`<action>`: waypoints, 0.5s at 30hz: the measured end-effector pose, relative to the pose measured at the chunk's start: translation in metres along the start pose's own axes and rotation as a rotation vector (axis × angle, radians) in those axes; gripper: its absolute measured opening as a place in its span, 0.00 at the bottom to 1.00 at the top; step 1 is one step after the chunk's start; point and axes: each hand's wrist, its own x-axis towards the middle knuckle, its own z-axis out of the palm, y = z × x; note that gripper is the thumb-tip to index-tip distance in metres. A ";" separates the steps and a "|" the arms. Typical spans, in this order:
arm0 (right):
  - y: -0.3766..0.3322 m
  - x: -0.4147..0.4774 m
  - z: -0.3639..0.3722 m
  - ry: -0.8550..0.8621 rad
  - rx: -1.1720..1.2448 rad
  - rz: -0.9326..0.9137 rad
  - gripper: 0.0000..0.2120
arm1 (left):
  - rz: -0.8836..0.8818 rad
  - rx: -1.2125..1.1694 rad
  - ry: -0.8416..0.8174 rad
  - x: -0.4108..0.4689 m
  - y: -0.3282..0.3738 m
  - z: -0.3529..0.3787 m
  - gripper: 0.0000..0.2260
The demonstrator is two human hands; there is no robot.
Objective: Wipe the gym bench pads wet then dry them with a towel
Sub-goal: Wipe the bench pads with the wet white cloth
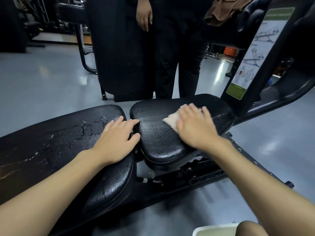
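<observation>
Pale tub point(214, 229) sits at the near corner, well short of the seat pad point(158, 133). On that seat pad the right hand point(196, 126) lies flat, fingers spread, pressing a pale cloth point(170, 122) to the vinyl and gripping nothing. Just left of the seat pad, the left hand point(117, 138) rests flat-palmed on the back pad point(51, 142), holding nothing. Water point(81, 132) pools further left. I'd worry the ungripped cloth slips from under the palm, or that pooled water runs into the gap beside the seat pad. A brown towel point(223, 11) hangs well beyond the seat pad.
</observation>
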 end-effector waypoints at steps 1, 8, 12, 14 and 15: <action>-0.018 -0.005 -0.003 0.005 -0.020 -0.061 0.27 | -0.007 -0.024 0.000 -0.001 0.000 0.000 0.23; -0.085 -0.023 -0.004 -0.052 0.047 -0.261 0.30 | -0.106 -0.333 0.057 -0.003 0.004 -0.008 0.18; -0.074 -0.021 0.002 -0.052 0.072 -0.385 0.39 | -0.132 -0.319 0.070 -0.006 0.006 -0.011 0.17; -0.067 -0.016 0.001 -0.107 0.074 -0.395 0.39 | -0.118 -0.261 0.062 -0.006 0.005 -0.010 0.17; -0.062 -0.011 -0.001 -0.126 0.075 -0.380 0.35 | -0.101 -0.222 0.060 -0.007 0.003 -0.009 0.17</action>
